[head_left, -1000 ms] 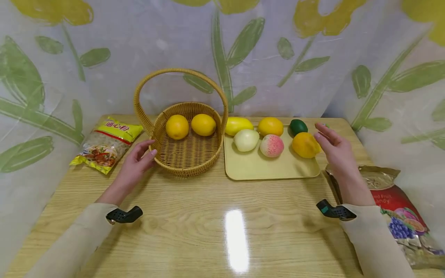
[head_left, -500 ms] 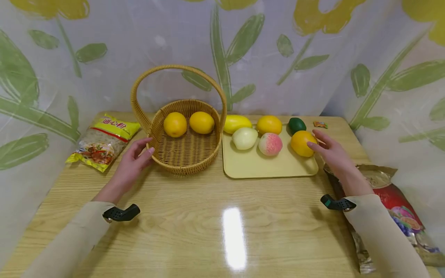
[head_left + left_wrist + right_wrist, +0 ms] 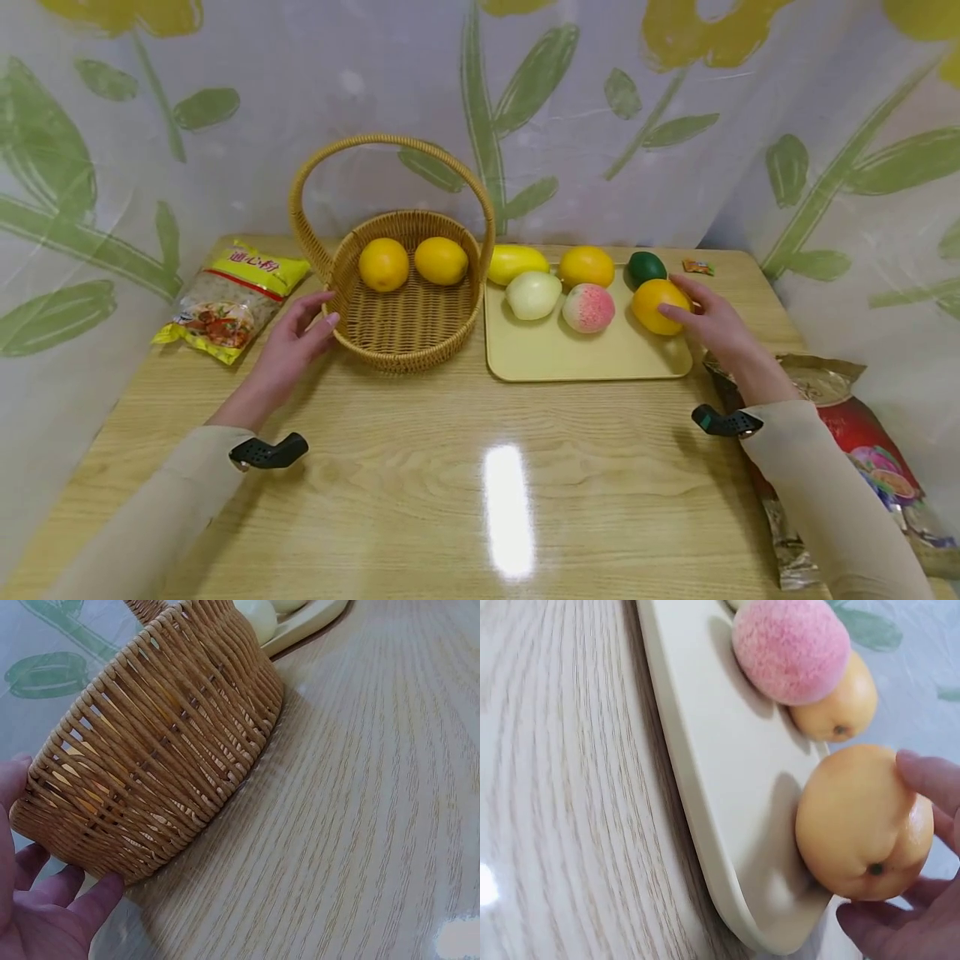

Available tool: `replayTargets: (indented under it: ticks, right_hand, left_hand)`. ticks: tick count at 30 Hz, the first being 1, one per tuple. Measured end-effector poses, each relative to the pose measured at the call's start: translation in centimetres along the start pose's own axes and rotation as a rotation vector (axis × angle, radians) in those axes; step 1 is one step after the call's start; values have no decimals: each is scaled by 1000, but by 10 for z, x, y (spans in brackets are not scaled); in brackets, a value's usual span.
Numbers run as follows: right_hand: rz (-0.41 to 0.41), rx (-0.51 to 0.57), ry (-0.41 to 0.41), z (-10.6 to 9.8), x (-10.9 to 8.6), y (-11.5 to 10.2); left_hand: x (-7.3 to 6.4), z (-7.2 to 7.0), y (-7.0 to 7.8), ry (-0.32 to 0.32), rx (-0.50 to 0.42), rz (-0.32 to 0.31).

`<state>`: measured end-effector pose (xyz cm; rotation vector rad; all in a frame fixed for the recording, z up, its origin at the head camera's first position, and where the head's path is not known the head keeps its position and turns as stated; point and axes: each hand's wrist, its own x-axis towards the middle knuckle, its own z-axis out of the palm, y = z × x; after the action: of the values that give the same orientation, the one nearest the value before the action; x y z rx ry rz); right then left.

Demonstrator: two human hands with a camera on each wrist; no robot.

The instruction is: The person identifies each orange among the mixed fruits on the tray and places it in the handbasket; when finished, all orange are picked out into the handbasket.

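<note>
A wicker basket [image 3: 408, 358] with a tall arched handle stands at centre left, holding an orange [image 3: 383, 265] and a yellow lemon-like fruit [image 3: 441, 261]. My left hand [image 3: 296, 337] grips its left side; in the left wrist view the thumb is at the rim and the fingers [image 3: 97, 900] lie against the lower wall. On the right, my right hand [image 3: 716, 321] holds another orange [image 3: 859, 825] at the right end of a pale yellow tray [image 3: 585, 358], thumb on one side and fingers on the other. Beside it lie a pink-and-white peach [image 3: 588, 308] and a dark green fruit [image 3: 646, 268].
Also on the tray are a pale green fruit [image 3: 533, 295], a long yellow fruit [image 3: 517, 263] and an orange-yellow fruit [image 3: 587, 267]. A pasta bag [image 3: 232, 300] lies far left, a small wrapped candy [image 3: 698, 267] back right, a large candy bag [image 3: 862, 433] under my right forearm. A flowered curtain hangs behind.
My right hand has moved left from beside the orange and closed its thumb and fingers around it. The left hand stays at the basket's side.
</note>
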<state>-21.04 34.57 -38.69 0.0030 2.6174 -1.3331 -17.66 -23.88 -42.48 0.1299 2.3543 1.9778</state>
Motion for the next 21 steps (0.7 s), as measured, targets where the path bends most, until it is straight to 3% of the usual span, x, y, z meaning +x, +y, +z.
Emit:
replayTargets:
  ticks: [7,21]
  right_hand:
    - [-23,-32,-44,-2,9,4]
    - [-65,-80,-47,1,10,1]
  left_hand:
    - [-1,0,1,-5,-10,-18]
    - [-1,2,2,-7,-35,-10]
